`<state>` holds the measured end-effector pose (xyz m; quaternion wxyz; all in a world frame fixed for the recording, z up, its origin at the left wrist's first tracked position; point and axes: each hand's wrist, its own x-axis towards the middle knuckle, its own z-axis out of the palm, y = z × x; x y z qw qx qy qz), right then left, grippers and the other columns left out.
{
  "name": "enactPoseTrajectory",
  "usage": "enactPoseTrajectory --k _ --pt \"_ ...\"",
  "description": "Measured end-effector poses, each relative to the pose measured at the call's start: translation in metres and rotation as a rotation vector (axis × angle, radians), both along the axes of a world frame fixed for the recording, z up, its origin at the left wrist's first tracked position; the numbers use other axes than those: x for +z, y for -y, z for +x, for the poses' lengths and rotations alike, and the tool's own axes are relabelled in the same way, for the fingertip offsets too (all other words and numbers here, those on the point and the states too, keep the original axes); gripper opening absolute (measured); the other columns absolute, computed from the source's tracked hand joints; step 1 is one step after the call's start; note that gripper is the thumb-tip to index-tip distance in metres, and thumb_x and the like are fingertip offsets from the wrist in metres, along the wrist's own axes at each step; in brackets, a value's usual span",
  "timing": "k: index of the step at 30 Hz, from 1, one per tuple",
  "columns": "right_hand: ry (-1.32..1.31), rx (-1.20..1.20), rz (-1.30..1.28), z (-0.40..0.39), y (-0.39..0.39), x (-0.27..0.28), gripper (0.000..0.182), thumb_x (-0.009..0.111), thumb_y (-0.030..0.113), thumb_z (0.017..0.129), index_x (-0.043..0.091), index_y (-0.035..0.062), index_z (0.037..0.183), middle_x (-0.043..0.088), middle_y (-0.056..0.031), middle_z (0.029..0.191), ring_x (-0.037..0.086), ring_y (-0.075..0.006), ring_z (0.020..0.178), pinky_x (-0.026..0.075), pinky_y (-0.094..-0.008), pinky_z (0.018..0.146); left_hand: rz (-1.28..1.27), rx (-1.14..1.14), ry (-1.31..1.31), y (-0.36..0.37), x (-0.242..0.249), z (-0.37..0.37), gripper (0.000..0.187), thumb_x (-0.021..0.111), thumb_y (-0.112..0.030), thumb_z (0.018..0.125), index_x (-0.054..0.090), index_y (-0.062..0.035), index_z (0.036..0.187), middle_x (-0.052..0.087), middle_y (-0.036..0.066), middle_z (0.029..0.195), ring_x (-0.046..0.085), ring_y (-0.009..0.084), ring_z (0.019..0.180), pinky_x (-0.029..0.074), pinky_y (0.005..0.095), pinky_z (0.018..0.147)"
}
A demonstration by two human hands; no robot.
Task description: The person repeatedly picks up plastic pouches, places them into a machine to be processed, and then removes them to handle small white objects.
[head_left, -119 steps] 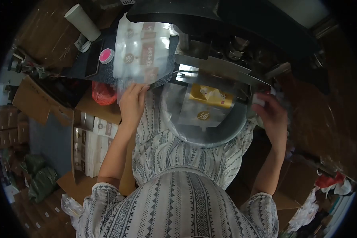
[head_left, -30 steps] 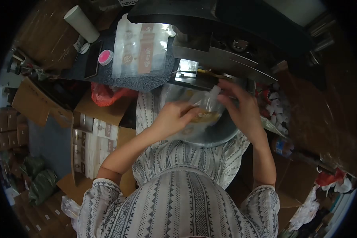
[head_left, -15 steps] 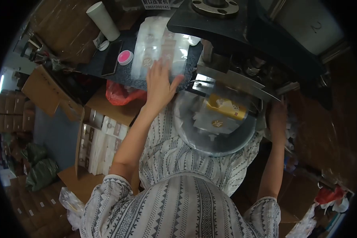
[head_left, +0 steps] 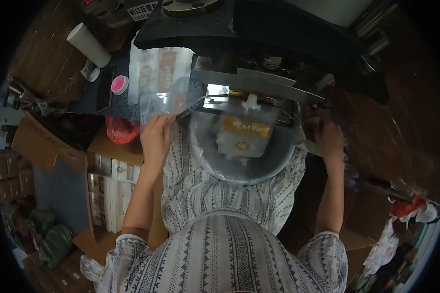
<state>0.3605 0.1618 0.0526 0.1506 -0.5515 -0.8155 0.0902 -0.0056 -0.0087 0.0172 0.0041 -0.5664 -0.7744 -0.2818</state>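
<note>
My left hand pinches the near edge of a clear printed pouch, at the front of a stack of pouches on the dark work surface. At the right, beside the metal machine plate, is my right hand; its fingertips are dim and what they hold, if anything, is hidden. Between the hands, a round tray rests over my lap. Clear pouches with a gold label lie in it, and a white spout shows at their top.
Left of the stack are a pink-topped round tin, a dark phone and a white cylinder. A red bag hangs below the surface's edge. An open carton of packed pouches stands at the left. The dark machine overhangs the stack.
My left hand has come down from the top of the stack and closed on a pouch, drawing it toward me. The whole view has shifted, with the machine and tray now further left.
</note>
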Motion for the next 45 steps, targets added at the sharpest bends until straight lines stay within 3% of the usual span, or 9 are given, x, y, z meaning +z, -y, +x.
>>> enactPoseTrajectory --k 3,15,22,30,33,37,40,43,45 --pt "-0.447 -0.038 -0.184 -0.016 0.019 0.031 0.031 0.067 0.003 0.078 0.057 0.0049 0.107 0.065 -0.0122 0.088 0.064 -0.0287 0.077 0.052 -0.0408 0.066 0.101 0.034 0.016 0.009 0.013 0.016 0.015 0.062 0.000 0.079 0.065 -0.0030 0.094 0.059 0.014 0.085 0.059 0.0353 0.075 0.048 0.0393 0.064" --pt "-0.529 0.725 -0.285 -0.093 0.046 0.041 0.027 0.071 0.002 0.077 0.065 0.0043 0.103 0.065 -0.0078 0.099 0.065 -0.0208 0.087 0.054 -0.0306 0.069 0.014 -0.424 0.206 0.005 0.028 0.074 0.013 0.068 -0.006 0.078 0.065 -0.0043 0.091 0.062 0.010 0.086 0.063 0.0288 0.070 0.049 0.0354 0.058" --pt "-0.492 0.486 -0.363 -0.077 0.038 0.043 0.031 0.073 0.009 0.079 0.064 0.0035 0.108 0.067 -0.0096 0.103 0.066 -0.0226 0.091 0.053 -0.0324 0.077 -0.053 -0.518 0.430 -0.028 0.018 0.092 0.016 0.063 -0.016 0.087 0.067 -0.0007 0.091 0.063 0.014 0.077 0.063 0.0260 0.064 0.048 0.0341 0.055" --pt "-0.200 0.049 0.166 -0.031 -0.005 0.013 0.030 0.057 0.008 0.088 0.056 -0.0014 0.116 0.062 -0.0205 0.108 0.062 -0.0388 0.094 0.051 -0.0410 0.079 -0.331 -0.147 1.467 -0.072 0.016 0.090 0.029 0.063 -0.026 0.092 0.067 0.0017 0.102 0.060 0.002 0.074 0.053 0.0054 0.064 0.044 0.0187 0.058" --pt "-0.063 0.200 0.635 -0.021 -0.031 -0.038 0.020 0.052 0.009 0.090 0.056 -0.0028 0.106 0.065 -0.0208 0.093 0.063 -0.0384 0.088 0.052 -0.0413 0.076 -0.287 -0.230 1.352 -0.065 0.013 0.085 0.032 0.059 -0.027 0.095 0.064 0.0019 0.108 0.062 0.002 0.078 0.055 0.0061 0.066 0.046 0.0192 0.059" --pt "-0.127 -0.002 0.045 -0.026 -0.021 -0.018 0.023 0.054 0.003 0.085 0.057 -0.0019 0.107 0.060 -0.0234 0.106 0.059 -0.0409 0.096 0.049 -0.0456 0.081 0.225 0.009 -0.181 -0.073 0.006 -0.014 0.051 0.065 -0.034 0.087 0.052 -0.0034 0.126 0.053 0.020 0.125 0.052 0.0336 0.116 0.041 0.0437 0.095" --pt "-0.007 -0.084 0.001 -0.028 -0.019 -0.004 0.021 0.055 0.005 0.085 0.057 -0.0012 0.105 0.061 -0.0211 0.104 0.059 -0.0411 0.095 0.049 -0.0461 0.079 -0.060 -0.179 -0.330 -0.042 -0.015 -0.004 0.063 0.067 -0.036 0.084 0.043 -0.0048 0.134 0.035 0.025 0.141 0.035 0.0421 0.129 0.026 0.0499 0.105" --pt "-0.040 0.053 0.116 -0.010 0.001 0.006 0.023 0.062 0.008 0.083 0.059 0.0015 0.105 0.062 -0.0178 0.102 0.062 -0.0374 0.091 0.052 -0.0424 0.074 -0.080 -0.089 -0.133 -0.017 0.005 -0.010 0.037 0.065 -0.024 0.085 0.058 -0.0039 0.115 0.056 0.021 0.116 0.053 0.0383 0.109 0.041 0.0434 0.089" --pt "-0.397 0.016 -0.353 -0.019 0.016 0.037 0.026 0.068 0.005 0.079 0.062 0.0033 0.104 0.062 -0.0137 0.100 0.063 -0.0318 0.090 0.053 -0.0382 0.072 0.012 0.072 0.043 -0.006 0.014 -0.004 0.010 0.064 -0.010 0.083 0.067 -0.0057 0.091 0.063 0.014 0.085 0.062 0.0343 0.078 0.048 0.0383 0.065"
